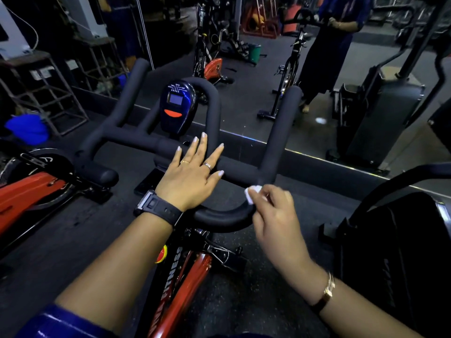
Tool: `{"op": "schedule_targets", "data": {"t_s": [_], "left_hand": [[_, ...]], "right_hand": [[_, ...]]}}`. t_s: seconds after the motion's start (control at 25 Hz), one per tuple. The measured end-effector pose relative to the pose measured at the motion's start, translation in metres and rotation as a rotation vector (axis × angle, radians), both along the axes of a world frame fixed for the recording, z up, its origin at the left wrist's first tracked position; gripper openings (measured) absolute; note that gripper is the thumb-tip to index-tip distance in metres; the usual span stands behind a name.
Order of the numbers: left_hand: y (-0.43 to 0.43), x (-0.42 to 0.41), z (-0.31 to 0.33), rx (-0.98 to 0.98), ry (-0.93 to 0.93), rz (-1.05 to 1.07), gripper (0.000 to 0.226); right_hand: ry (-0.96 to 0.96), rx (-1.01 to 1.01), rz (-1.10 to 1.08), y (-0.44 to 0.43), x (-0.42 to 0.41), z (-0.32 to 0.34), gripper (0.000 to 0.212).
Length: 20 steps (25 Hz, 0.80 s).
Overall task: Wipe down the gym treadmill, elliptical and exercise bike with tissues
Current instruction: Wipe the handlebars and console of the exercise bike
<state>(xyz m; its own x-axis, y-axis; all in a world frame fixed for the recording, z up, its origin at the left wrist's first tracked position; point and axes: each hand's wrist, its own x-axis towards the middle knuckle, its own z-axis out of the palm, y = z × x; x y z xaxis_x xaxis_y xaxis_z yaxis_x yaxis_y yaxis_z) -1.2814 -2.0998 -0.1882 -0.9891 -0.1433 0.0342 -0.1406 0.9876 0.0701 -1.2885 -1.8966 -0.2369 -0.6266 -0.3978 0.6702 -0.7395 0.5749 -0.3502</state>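
Exercise bike [185,272] directly below viewer, red frame nearest | right hand [275,211] pinches small wadded tissue [252,191] at handlebar [219,218] near bend | left hand [192,172] flat, fingers spread, resting mid-bar | tip: press tissue round foam, follow bend up right horn | console [177,107] farther on, probably next

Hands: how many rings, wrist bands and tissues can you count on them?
Rings: 2, gold ring and silver ring, on the left hand.
Wrist bands: 2, black watch and gold-and-brown band.
Tissues: 1, tissue pinched by the right hand.
Total: 5
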Motion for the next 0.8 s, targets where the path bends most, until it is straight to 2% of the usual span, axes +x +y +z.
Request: {"op": "schedule_targets", "data": {"t_s": [0.08,0.16,0.28,0.4,0.48,0.64,0.8], "left_hand": [[0.001,-0.001,-0.002,-0.029,-0.008,0.0,0.062],[0.001,-0.001,-0.005,-0.033,-0.033,0.01,0.062],[0.002,-0.001,-0.004,-0.031,-0.062,0.012,0.061],[0.002,-0.001,-0.003,-0.024,-0.062,0.013,0.06],[0.002,0.0,-0.004,-0.029,-0.058,0.016,0.061],[0.0,-0.002,-0.003,0.011,-0.073,0.008,0.06],[-0.002,-0.003,-0.001,0.045,-0.094,-0.001,0.059]], "right_hand": [[0.06,0.076,0.128,0.007,0.024,-0.008,0.039],[0.132,0.156,0.209,0.016,0.014,-0.007,0.041],[0.161,0.199,0.112,0.017,-0.028,0.002,0.036],[0.091,0.175,-0.02,0.008,-0.035,0.008,0.032],[0.065,0.209,0.01,0.002,-0.007,0.004,0.037],[0.119,0.278,0.236,0.014,0.024,-0.002,0.044],[0.185,0.209,0.076,0.018,-0.046,0.015,0.041]]}}
